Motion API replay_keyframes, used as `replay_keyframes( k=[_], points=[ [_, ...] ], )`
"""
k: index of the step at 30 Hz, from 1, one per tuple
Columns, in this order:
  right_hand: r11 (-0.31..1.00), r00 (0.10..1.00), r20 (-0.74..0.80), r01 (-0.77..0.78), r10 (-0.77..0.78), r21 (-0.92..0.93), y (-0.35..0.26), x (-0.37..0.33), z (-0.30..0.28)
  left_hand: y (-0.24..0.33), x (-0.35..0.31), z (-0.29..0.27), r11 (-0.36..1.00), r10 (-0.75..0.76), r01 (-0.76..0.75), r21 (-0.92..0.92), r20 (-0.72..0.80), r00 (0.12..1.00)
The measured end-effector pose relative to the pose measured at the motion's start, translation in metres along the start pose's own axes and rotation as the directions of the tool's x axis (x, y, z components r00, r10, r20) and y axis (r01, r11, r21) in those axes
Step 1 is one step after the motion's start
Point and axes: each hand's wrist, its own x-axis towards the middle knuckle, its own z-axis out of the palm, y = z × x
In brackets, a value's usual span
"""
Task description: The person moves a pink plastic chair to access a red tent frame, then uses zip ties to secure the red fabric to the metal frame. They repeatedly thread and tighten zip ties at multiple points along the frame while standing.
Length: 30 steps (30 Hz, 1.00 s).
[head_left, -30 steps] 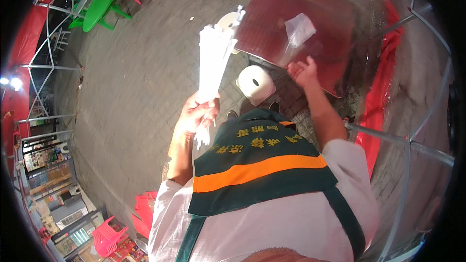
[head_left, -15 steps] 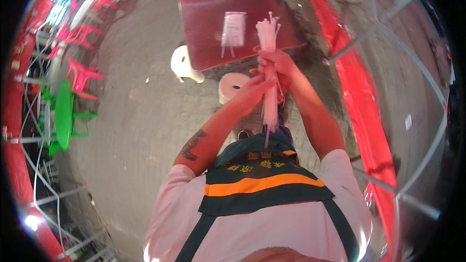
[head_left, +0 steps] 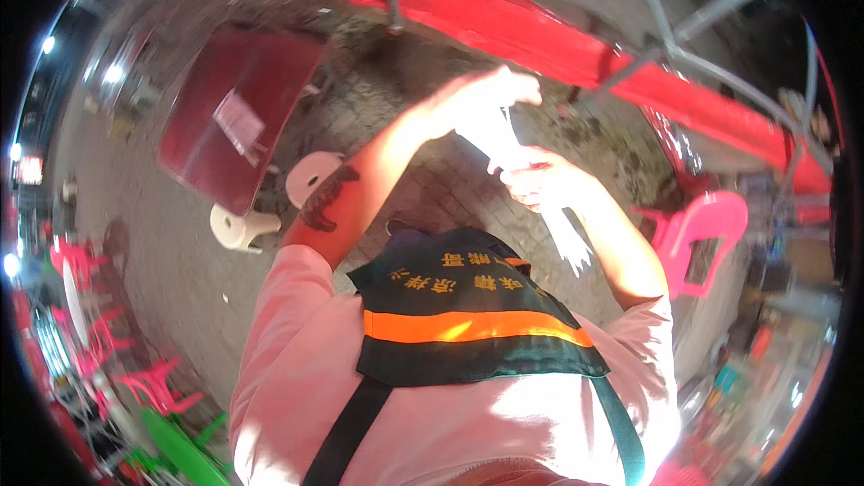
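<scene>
My right hand (head_left: 544, 182) is closed round the middle of a bundle of long thin white strips (head_left: 569, 243) that look like cable ties. The bundle slants, its lower end fanning out below that hand towards my right forearm. At the upper end, my left hand (head_left: 481, 97) lies over the bundle's top, touching or just above it. Glare washes out the left fingers, and whether they grip is unclear. Over a pale shirt I wear a dark apron (head_left: 477, 355) with an orange band.
A dark red table (head_left: 211, 135) at the left bears a pale packet (head_left: 239, 124). Beside it stand a pinkish stool (head_left: 312, 175) and a cream stool (head_left: 241, 227). Red sheeting (head_left: 504, 22) and metal poles (head_left: 720, 9) run across the far side. A pink chair (head_left: 706, 234) is at right.
My view has turned to the right, so the table now lies at left. My left hand has gone from the bundle's middle to its top. The bundle has tilted; brighter light falls on both hands.
</scene>
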Motion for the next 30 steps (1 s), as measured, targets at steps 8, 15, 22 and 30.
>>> replay_keyframes(
  k=[8, 15, 22, 30],
  points=[
    [0.961, 0.951, -0.299, 0.152, -0.079, 0.231, 0.049, -0.036, 0.044, -0.013, 0.037, 0.045, 0.997, -0.074, 0.057, 0.061, 0.327, 0.942],
    [0.855, 0.734, -0.657, 0.441, -0.169, 0.272, 0.078, -0.048, 0.086, -0.039, 0.047, 0.038, 0.975, -0.169, 0.173, -0.142, 0.037, 0.985],
    [0.545, 0.613, -0.774, 0.709, -0.160, 0.448, 0.122, -0.094, 0.083, -0.102, 0.063, 0.138, 0.987, -0.100, 0.122, -0.106, 0.188, 0.977],
    [0.210, 0.486, -0.860, 0.867, -0.152, 0.452, 0.201, -0.197, 0.046, -0.142, 0.100, 0.275, 0.794, 0.227, -0.488, 0.362, 0.568, 0.791]
  ],
)
